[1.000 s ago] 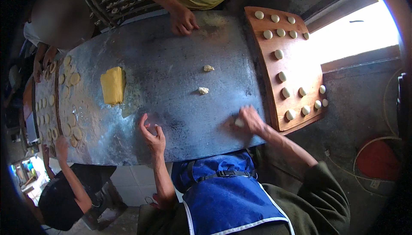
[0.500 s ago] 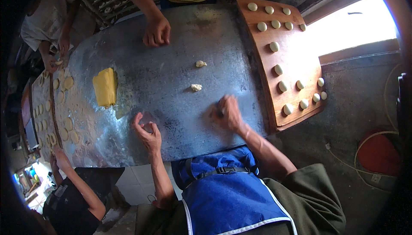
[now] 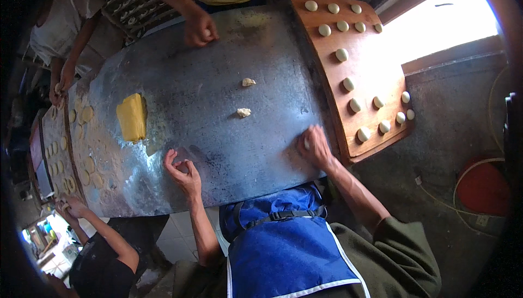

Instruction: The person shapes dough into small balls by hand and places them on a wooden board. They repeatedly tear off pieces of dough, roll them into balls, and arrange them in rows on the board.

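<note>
My right hand point(image 3: 317, 150) is curled on the dark worktop point(image 3: 218, 64), close to the wooden board. A pale dough ball point(image 3: 306, 143) shows partly under its fingers; the rest is hidden. Over the near edge, my left hand point(image 3: 185, 178) is open, fingers bent and apart, with nothing visible in it. Two small dough pieces lie in the middle of the worktop: a nearer dough lump point(image 3: 243, 112) and a farther dough lump point(image 3: 248, 82). Neither hand touches them.
On the right, the wooden board point(image 3: 362, 72) carries several round dough balls. A yellow block point(image 3: 131, 117) sits left of my left hand. Across the table a co-worker's hand point(image 3: 201, 31) is closed around something pale. Other people handle flat dough rounds point(image 3: 89, 164) at the left.
My right hand has slid right, toward the wooden board. My left hand has barely moved. The co-worker's hand opposite has turned, showing something pale in it.
</note>
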`<state>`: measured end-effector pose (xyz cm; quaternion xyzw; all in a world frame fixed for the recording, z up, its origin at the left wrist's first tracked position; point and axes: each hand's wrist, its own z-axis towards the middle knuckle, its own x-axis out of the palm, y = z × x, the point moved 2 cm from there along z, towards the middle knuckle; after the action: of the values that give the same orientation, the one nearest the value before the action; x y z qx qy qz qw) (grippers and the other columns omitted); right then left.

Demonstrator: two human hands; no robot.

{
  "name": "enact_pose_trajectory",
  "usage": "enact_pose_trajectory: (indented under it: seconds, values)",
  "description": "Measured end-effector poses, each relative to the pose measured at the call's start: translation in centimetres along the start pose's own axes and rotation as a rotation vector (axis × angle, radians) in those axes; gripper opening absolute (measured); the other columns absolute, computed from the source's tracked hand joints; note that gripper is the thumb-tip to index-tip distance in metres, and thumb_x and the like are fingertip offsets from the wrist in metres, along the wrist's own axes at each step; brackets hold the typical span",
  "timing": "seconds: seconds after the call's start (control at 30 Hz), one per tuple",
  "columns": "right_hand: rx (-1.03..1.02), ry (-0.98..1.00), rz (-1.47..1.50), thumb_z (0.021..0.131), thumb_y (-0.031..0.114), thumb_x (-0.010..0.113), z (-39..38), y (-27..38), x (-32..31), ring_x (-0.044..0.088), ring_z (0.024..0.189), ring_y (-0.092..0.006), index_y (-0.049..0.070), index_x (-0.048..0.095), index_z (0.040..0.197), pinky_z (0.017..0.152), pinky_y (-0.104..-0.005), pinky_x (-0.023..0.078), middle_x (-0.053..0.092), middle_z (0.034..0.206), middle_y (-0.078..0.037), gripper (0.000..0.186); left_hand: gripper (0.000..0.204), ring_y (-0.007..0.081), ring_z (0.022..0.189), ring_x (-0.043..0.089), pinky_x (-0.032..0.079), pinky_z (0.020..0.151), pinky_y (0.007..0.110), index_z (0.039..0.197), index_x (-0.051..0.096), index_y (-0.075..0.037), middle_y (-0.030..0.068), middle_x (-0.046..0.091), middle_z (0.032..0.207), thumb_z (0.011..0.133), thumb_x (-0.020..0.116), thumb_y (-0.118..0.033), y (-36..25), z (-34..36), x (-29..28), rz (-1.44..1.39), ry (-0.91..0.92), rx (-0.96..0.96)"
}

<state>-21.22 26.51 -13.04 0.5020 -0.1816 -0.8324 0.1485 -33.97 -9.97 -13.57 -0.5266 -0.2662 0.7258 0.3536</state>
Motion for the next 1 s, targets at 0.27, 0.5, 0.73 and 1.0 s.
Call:
enact_pose_trajectory:
  seconds: [0.27, 0.5, 0.73, 1.0]
  values:
    - [0.254, -0.177, -0.157, 0.078, -0.005, 0.067, -3.2, -0.5, -0.5, 0.051, 0.074, -0.0380, 0.004, 0.048, 0.089, 0.067, -0.0480, 0.040, 0.048, 0.083, -0.018, 0.023, 0.052, 0.0291, 0.118, 0.058, 0.046, 0.090, 0.041, 0.138, 0.047, -0.003, 0.0160, 0.058, 0.130, 0.087, 0.058, 0.000, 0.2, -0.2, 0.1, 0.017, 0.004, -0.013]
    - [0.253, -0.250, -0.080, 0.072, -0.005, 0.068, -5.0, -0.5, -1.7, 0.051, 0.073, -0.0323, 0.007, 0.048, 0.087, 0.068, -0.0426, 0.038, 0.049, 0.079, -0.009, 0.029, 0.051, 0.0293, 0.115, 0.059, 0.047, 0.089, 0.041, 0.137, 0.047, -0.003, 0.0158, 0.058, 0.129, 0.088, 0.058, 0.001, 0.0, 0.1, 0.3, 0.090, 0.005, 0.030]
    - [0.533, 0.056, 0.055, 0.072, 0.007, 0.076, -6.1, 1.5, -9.5, 0.059, 0.114, -0.0305, 0.006, 0.061, 0.110, 0.097, -0.0424, 0.043, 0.064, 0.102, -0.009, 0.041, 0.047, 0.0295, 0.113, 0.059, 0.049, 0.085, 0.039, 0.134, 0.049, -0.002, 0.0165, 0.058, 0.128, 0.088, 0.058, -0.002, 0.1, 0.0, 0.5, 0.076, -0.001, 0.001]
    - [0.674, 0.050, -0.164, 0.075, 0.016, 0.086, -5.1, 1.6, -6.3, 0.058, 0.104, -0.0373, 0.003, 0.059, 0.129, 0.092, -0.0452, 0.049, 0.059, 0.115, -0.020, 0.062, 0.046, 0.0288, 0.109, 0.061, 0.051, 0.082, 0.036, 0.133, 0.051, -0.002, 0.0173, 0.059, 0.125, 0.087, 0.056, 0.002, 0.3, 0.2, 0.7, 0.206, -0.025, 0.100]
